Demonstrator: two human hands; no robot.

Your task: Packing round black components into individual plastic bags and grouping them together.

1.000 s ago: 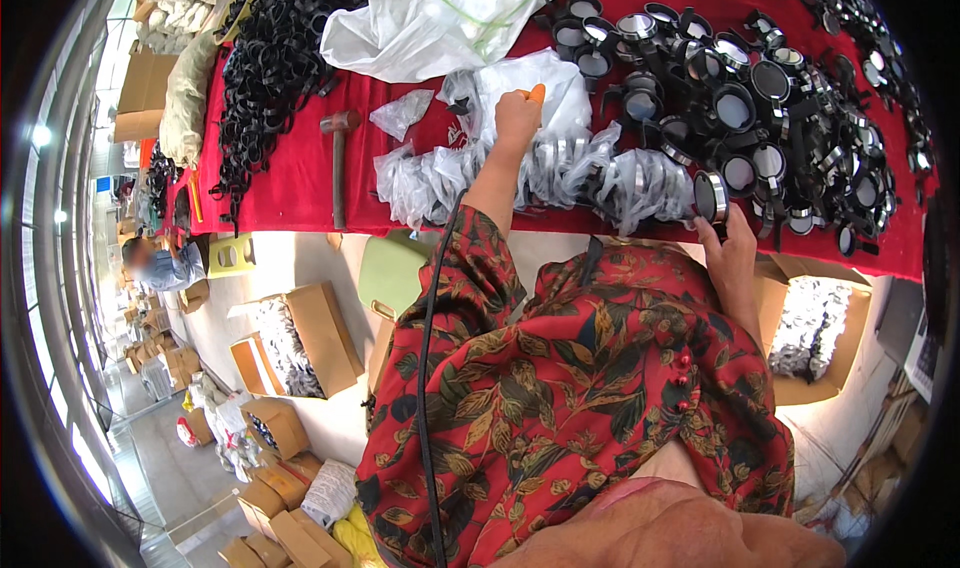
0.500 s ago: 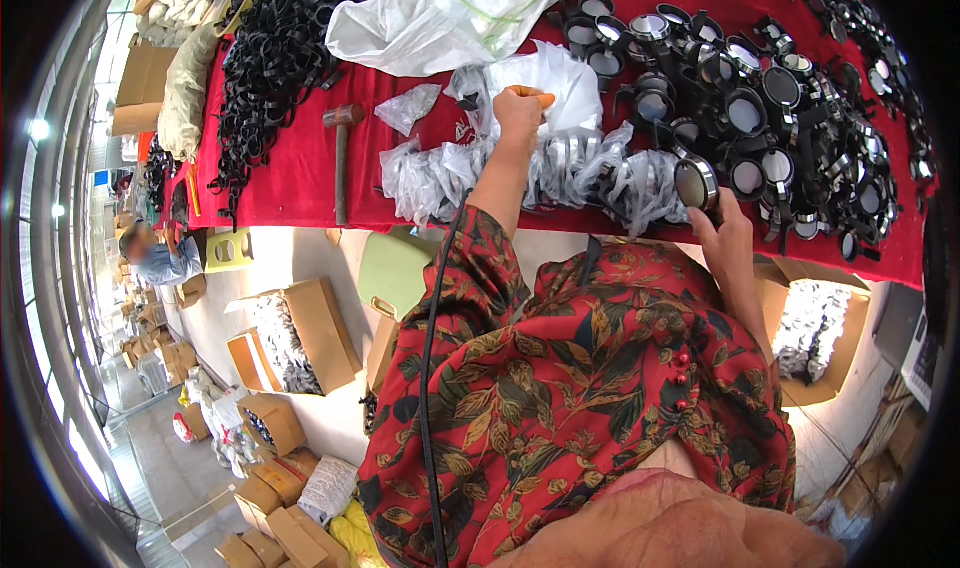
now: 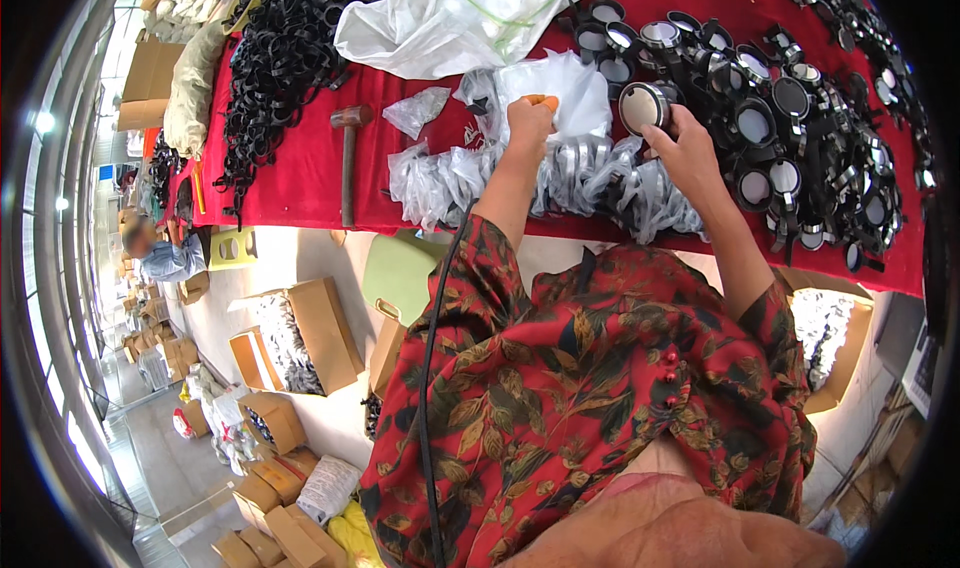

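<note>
My left hand (image 3: 530, 123) wears orange fingertip covers and is pinched at the stack of clear plastic bags (image 3: 578, 93), apparently gripping a bag's edge. To its right, my right hand (image 3: 685, 153) holds a round piece (image 3: 643, 110) with a pale flat face, a silver rim and a black body. That piece is tilted with its face toward me, above the table beside the bags. Below both hands lies a row of bagged round pieces (image 3: 570, 176) along the near table edge. A heap of loose round pieces with black straps (image 3: 750, 123) spreads to the right.
A hammer (image 3: 349, 168) lies on the red cloth (image 3: 290, 183), left of a small plastic bag (image 3: 416, 113). Black straps (image 3: 270, 88) are piled farther left. A large white plastic sack (image 3: 400, 33) lies at the back. Open cartons (image 3: 325, 333) and a green stool (image 3: 395, 278) stand below the table.
My right hand has lifted the round piece from the near table edge, up and to the left toward the bags. My left hand has stayed at the bag stack, only slightly shifted in view.
</note>
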